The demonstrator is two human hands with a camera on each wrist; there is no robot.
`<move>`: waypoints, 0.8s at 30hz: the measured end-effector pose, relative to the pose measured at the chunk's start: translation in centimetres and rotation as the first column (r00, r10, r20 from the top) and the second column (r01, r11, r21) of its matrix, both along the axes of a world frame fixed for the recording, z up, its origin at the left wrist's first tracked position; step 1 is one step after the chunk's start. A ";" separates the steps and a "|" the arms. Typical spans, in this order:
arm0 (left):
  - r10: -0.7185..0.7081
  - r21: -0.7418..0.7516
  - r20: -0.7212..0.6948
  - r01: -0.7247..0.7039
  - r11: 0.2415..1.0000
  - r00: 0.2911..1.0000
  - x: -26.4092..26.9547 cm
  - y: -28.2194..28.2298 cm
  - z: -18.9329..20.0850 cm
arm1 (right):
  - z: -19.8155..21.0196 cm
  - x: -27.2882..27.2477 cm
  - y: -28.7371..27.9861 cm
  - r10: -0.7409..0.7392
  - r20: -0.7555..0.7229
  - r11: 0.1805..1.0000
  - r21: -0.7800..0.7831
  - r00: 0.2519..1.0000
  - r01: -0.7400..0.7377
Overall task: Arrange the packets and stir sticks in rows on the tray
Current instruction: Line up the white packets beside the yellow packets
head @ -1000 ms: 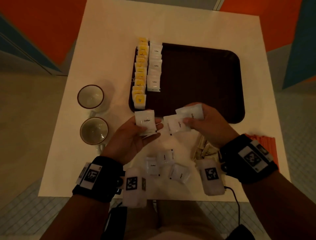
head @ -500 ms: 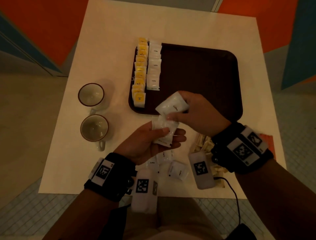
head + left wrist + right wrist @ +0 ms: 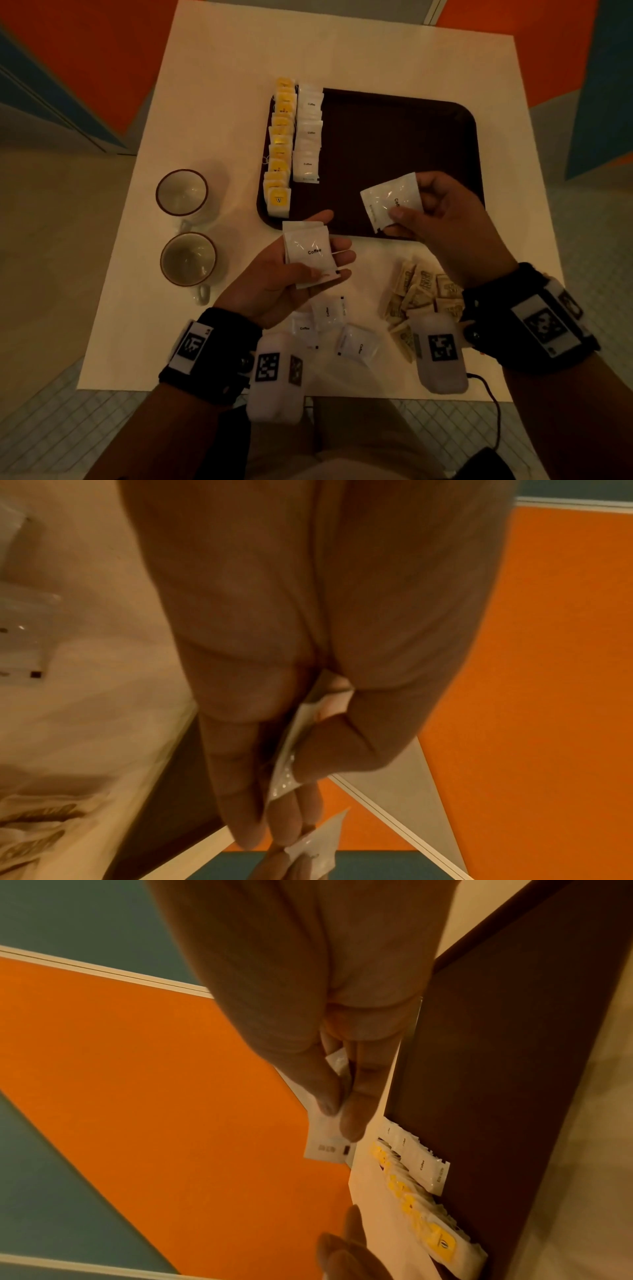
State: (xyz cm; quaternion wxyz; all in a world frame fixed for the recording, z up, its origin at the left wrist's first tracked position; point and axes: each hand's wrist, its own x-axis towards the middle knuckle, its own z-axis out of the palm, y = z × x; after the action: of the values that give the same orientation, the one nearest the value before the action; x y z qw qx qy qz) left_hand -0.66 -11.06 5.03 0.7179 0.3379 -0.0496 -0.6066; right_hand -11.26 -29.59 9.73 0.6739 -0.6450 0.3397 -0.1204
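The right hand [image 3: 442, 219] has its grip pinched on one white coffee packet [image 3: 390, 202], thumb on top, held above the near part of the tray [image 3: 394, 137]. From that grip the unfinished white row [image 3: 308, 137] lies to the left and farther away, its long axis running away from the person beside the yellow row [image 3: 281, 147]. The left hand [image 3: 294, 274], palm up, holds a small stack of packets [image 3: 308, 253] under its thumb, nearer the row's open end.
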 end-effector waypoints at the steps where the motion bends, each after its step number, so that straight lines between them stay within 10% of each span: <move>1: 0.003 0.003 -0.001 -0.003 1.000 1.000 0.0 -0.1 0.0 | 0.0 -0.1 0.0 0.013 0.003 1.000 0.007 1.000 -0.013; 17: 0.103 0.186 0.032 -0.107 0.977 0.994 -0.2 -1.6 0.1 | 1.1 -0.2 -0.1 0.068 0.078 0.998 -0.017 0.995 -0.067; 24: -0.005 0.194 0.062 -0.007 0.981 0.998 -0.3 -2.2 0.5 | 0.9 1.2 1.0 0.276 -0.088 0.914 -0.283 0.957 -0.290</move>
State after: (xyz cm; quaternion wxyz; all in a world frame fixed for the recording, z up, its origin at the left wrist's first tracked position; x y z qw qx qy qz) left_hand -1.01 -13.25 5.52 0.6801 0.4249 -0.0124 -0.5973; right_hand -10.10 -28.63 10.63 0.5732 -0.7825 0.2367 -0.0556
